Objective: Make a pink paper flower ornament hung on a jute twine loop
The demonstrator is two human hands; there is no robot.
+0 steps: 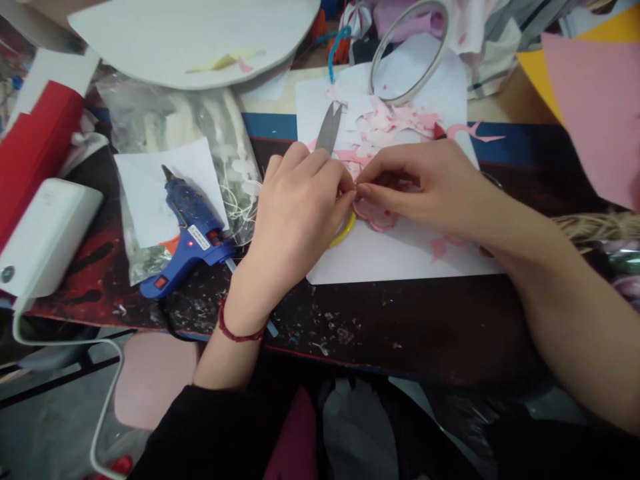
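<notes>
My left hand [305,207], a red braided bracelet on its wrist, pinches with thumb and forefinger. My right hand [433,180] meets it fingertip to fingertip in a pinch too. Whatever is between the fingertips is too small to make out. Just beneath them lies a pink scalloped paper piece [380,219], partly covered by my right fingers. Scissors [329,128] rest under my left hand, their blades pointing away and a yellow handle loop showing below. All this is over a white paper sheet [370,257] strewn with pink paper scraps [395,120].
A blue glue gun [193,230], its small light lit, lies left on white paper over a plastic bag [230,127]. A white power bank [50,237] trails a cable. A tape roll [440,50] stands behind; pink card [595,120] juts in at right.
</notes>
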